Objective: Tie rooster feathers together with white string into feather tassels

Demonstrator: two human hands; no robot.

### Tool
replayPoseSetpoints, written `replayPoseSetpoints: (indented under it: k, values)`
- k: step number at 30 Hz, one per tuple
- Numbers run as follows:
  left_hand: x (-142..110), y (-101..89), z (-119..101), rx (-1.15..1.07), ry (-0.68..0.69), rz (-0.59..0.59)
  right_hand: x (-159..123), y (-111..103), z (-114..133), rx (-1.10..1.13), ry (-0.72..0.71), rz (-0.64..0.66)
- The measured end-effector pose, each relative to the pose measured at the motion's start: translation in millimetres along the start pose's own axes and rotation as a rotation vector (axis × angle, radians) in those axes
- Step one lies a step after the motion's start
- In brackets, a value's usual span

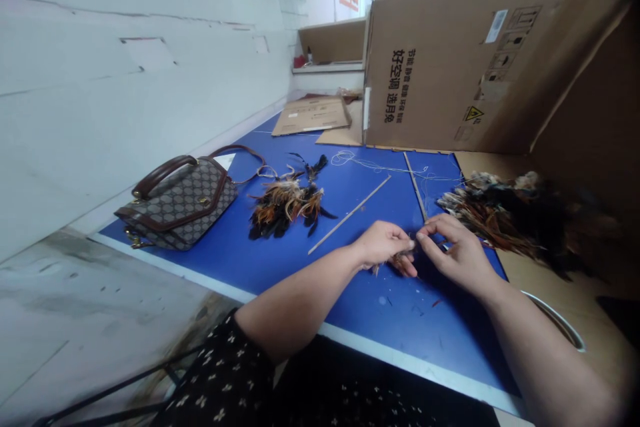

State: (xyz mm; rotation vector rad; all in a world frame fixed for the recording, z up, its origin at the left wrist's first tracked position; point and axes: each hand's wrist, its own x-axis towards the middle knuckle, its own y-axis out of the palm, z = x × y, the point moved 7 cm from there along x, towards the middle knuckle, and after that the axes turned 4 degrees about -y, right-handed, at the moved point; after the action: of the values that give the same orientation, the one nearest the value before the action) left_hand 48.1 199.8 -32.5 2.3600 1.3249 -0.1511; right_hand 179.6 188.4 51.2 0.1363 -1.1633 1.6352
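Note:
My left hand (387,245) is closed on a small brown feather (400,261), part of which shows below the fingers. Close beside it, the thumb and forefinger of my right hand (455,250) are pinched near the feather's upper end; what lies between them is too small to make out. To the left on the blue table lies a bunch of brown, orange and black feathers (287,203). A larger heap of feathers (505,213) rests to the right of my right hand. Pale thread (370,165) runs loosely across the table beyond both hands.
A patterned handbag (185,203) stands at the table's left edge. Thin sticks, including one slanting stick (350,215), lie on the blue table (345,320). A tall cardboard box (440,80) walls off the back right. Flat cardboard (313,115) lies farther back.

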Motion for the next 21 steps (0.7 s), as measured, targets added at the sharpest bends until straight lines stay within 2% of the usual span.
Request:
replayPoseSetpoints:
  k: [6, 12, 21]
  values:
    - [0.9, -8.1, -8.3, -0.16, 0.059, -0.064, -0.8, 2.2, -0.4, -0.02, -0.003, -0.017]
    - [0.8, -7.6, -11.4, -0.222, 0.079, -0.048, -2.0, 6.4, 1.5, 0.032, -0.005, 0.034]
    - [-6.0, 0.6, -20.7, -0.074, 0.25, -0.062, -8.5, 10.8, -19.7, 0.316, 0.308, 0.035]
